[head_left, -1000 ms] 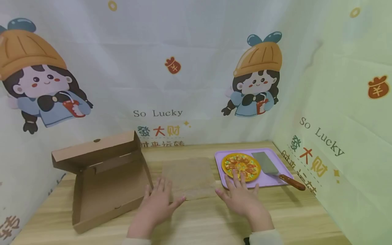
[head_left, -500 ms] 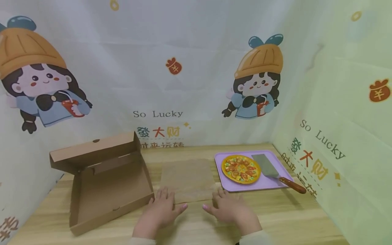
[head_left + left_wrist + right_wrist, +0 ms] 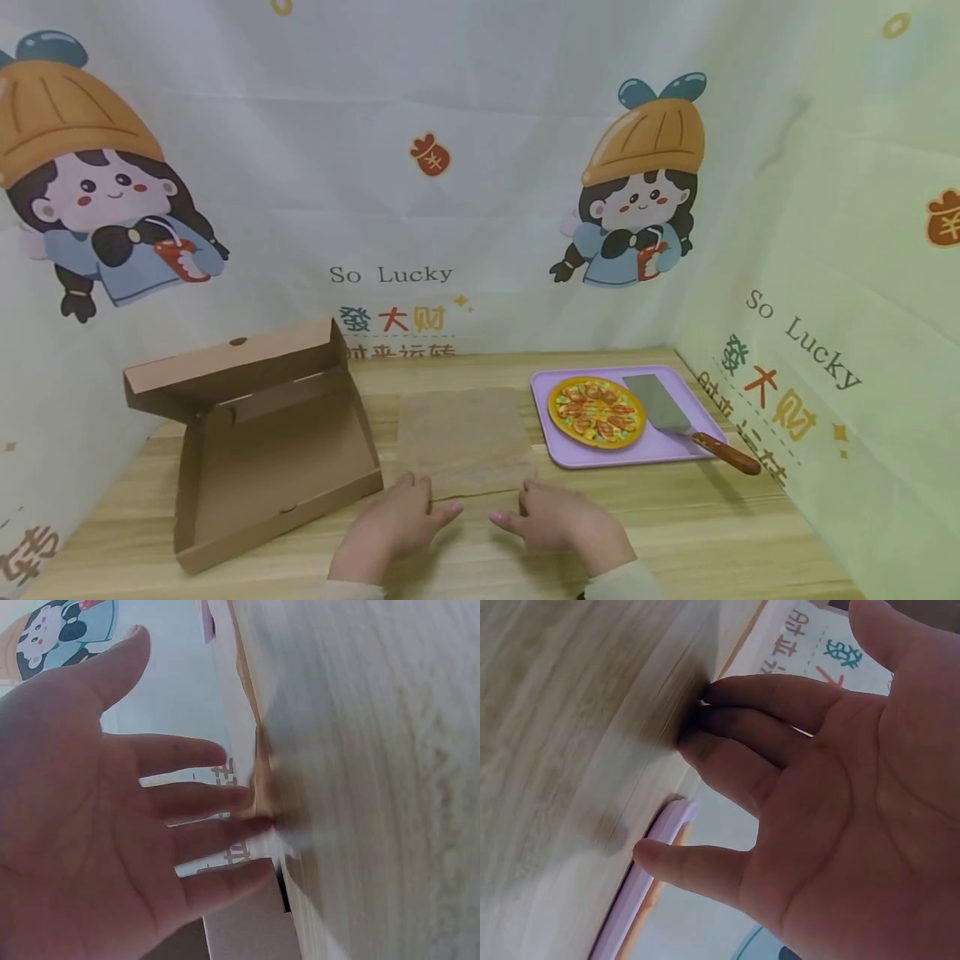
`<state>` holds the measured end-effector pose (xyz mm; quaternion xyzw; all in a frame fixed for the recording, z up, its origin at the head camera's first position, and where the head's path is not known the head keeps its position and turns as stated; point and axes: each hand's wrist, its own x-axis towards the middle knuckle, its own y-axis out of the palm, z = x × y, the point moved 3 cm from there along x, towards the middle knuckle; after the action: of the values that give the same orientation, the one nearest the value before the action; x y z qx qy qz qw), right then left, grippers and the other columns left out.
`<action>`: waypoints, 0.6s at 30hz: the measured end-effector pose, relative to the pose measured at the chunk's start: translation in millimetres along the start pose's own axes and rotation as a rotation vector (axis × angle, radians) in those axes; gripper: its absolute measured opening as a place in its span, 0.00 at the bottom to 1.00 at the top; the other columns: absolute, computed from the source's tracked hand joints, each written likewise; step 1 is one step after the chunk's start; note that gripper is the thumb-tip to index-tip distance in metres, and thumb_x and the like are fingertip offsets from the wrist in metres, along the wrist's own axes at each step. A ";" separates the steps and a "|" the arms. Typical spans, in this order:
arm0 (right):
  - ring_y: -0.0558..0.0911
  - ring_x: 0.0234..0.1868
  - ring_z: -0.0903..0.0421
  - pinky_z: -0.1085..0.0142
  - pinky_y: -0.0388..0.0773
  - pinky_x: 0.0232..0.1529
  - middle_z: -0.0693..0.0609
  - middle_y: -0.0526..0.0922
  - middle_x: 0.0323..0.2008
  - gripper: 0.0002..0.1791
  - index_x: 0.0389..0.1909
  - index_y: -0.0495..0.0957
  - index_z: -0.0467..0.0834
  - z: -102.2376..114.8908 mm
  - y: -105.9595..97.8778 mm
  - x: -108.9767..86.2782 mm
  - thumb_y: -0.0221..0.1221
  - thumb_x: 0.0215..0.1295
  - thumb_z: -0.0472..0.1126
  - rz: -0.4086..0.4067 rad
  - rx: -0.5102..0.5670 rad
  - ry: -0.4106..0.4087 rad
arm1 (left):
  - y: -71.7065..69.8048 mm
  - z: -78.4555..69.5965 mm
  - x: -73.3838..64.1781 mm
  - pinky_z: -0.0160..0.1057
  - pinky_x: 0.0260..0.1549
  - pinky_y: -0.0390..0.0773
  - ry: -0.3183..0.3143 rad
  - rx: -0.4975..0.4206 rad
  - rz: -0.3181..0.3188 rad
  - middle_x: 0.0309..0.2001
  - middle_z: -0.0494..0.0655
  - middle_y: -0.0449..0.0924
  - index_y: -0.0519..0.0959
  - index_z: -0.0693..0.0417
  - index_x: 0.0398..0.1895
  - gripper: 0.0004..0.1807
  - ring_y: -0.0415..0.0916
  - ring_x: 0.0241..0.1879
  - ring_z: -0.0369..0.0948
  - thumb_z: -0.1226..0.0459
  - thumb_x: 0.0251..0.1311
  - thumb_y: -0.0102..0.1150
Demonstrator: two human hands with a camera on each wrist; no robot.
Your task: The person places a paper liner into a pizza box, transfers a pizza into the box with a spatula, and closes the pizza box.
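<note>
A thin brown paper sheet (image 3: 465, 442) lies flat on the wooden table in the head view. At its near left corner, my left hand (image 3: 397, 518) has its fingertips down by the edge. In the left wrist view the fingers (image 3: 199, 799) are spread and nearly straight, with the thumb well apart. My right hand (image 3: 567, 522) touches down at the near right corner. Its fingers (image 3: 739, 761) bend slightly at the tips in the right wrist view, and the thumb stays free. Neither hand grips anything; the palms face each other.
An open cardboard pizza box (image 3: 277, 467) stands on the left, lid raised. A purple tray (image 3: 581, 457) on the right holds a toy pizza (image 3: 597, 412) and a spatula (image 3: 658, 402), whose wooden handle overhangs the rim. Printed cloth (image 3: 495, 208) walls the table's back and sides.
My right hand has come back and left from in front of the tray to the sheet's near right corner. The left hand has drawn back a little to the near left corner.
</note>
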<state>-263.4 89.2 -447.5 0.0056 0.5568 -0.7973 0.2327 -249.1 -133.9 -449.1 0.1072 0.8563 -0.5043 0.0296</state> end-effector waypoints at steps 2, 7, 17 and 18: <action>0.81 0.67 0.32 0.35 0.76 0.69 0.33 0.80 0.68 0.42 0.65 0.78 0.30 -0.3 1.0 1.2 0.58 0.75 0.66 -0.005 -0.022 0.005 | -0.5 -1.8 1.9 0.75 0.69 0.69 0.011 -0.010 -0.011 0.74 0.77 0.67 0.75 0.72 0.68 0.42 0.68 0.72 0.73 0.39 0.74 0.58; 0.79 0.71 0.32 0.27 0.66 0.74 0.35 0.77 0.73 0.44 0.63 0.81 0.32 6.9 9.4 4.4 0.58 0.72 0.70 -0.029 -0.131 0.041 | -4.1 -3.7 5.5 0.72 0.71 0.69 0.023 -0.023 -0.084 0.74 0.78 0.66 0.69 0.75 0.73 0.41 0.68 0.72 0.73 0.45 0.76 0.59; 0.75 0.74 0.33 0.26 0.62 0.75 0.34 0.75 0.73 0.44 0.63 0.81 0.31 14.5 13.0 -0.4 0.59 0.72 0.69 -0.067 -0.174 0.050 | -15.4 -2.0 16.2 0.64 0.61 0.83 -0.030 -0.109 -0.337 0.66 0.82 0.73 0.72 0.79 0.67 0.30 0.81 0.59 0.69 0.64 0.71 0.63; 0.75 0.74 0.33 0.26 0.62 0.75 0.34 0.75 0.73 0.44 0.63 0.81 0.30 14.2 12.5 -0.7 0.59 0.72 0.69 -0.068 -0.167 0.049 | -16.9 -0.9 17.2 0.62 0.58 0.85 -0.047 -0.134 -0.357 0.64 0.80 0.76 0.73 0.79 0.66 0.29 0.83 0.55 0.66 0.65 0.71 0.64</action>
<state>-254.5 73.4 -453.0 -0.0131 0.6269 -0.7550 0.1916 -269.4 -138.4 -436.9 -0.0601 0.8926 -0.4457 -0.0333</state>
